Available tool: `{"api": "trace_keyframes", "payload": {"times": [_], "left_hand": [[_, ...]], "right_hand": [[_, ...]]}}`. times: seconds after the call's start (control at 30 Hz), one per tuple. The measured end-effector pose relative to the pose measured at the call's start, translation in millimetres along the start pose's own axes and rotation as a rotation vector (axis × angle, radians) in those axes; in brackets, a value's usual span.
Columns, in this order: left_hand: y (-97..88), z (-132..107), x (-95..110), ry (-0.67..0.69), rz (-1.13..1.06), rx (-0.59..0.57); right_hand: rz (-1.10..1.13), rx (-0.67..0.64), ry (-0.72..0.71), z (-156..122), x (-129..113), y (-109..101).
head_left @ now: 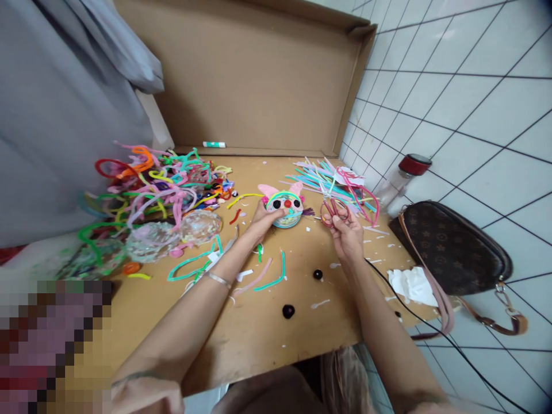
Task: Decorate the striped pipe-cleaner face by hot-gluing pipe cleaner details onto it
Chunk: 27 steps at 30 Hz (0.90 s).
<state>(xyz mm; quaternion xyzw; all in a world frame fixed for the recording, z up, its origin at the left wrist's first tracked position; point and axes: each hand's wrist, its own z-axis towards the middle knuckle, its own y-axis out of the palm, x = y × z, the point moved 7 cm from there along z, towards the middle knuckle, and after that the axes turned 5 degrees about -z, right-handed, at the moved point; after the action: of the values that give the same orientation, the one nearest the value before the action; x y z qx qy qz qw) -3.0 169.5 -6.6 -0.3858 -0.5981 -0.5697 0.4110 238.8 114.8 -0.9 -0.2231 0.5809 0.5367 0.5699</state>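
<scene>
My left hand point(262, 221) is closed around a small animal-faced craft ball point(282, 218). It has pink ears, black eyes, a red nose and a pale green and yellow wound body, and my thumb lies across its front. To the right, my right hand point(347, 233) grips the red handles of a pair of scissors point(331, 208), whose blades point away from me. The scissors and the ball are apart. Between them lies a dark purple tuft point(307, 211). Short cut pieces of teal pipe cleaner point(282, 270) lie on the table nearer to me.
A heap of coloured pipe cleaners point(159, 190) covers the left, with clear wound balls point(200, 225) at its front. Straight pipe cleaners point(319, 172) lie at back right. A bottle point(397, 181), brown handbag point(457, 247), tissue point(413, 286) and black cable point(414, 313) are right. A cardboard panel point(259, 75) stands behind.
</scene>
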Motion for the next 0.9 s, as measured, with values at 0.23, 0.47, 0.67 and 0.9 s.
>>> {"api": "trace_keyframes", "payload": {"times": [0.23, 0.47, 0.67, 0.9], "left_hand": [[1.7, 1.4, 1.6, 0.063, 0.028, -0.034], [-3.5, 8.7, -5.6, 0.057, 0.057, -0.033], [-3.0, 9.9, -10.0, 0.053, 0.033, -0.053], [-1.5, 3.6, -1.7, 0.047, 0.053, -0.029]], "right_hand": [[-0.89, 0.025, -0.45, -21.1, -33.0, 14.5], [-1.438, -0.373, -0.62, -40.9, -8.8, 48.5], [-1.772, -0.591, -0.424, -50.6, 8.2, 59.2], [-1.934, -0.595, -0.22, -48.8, 2.8, 53.9]]}}
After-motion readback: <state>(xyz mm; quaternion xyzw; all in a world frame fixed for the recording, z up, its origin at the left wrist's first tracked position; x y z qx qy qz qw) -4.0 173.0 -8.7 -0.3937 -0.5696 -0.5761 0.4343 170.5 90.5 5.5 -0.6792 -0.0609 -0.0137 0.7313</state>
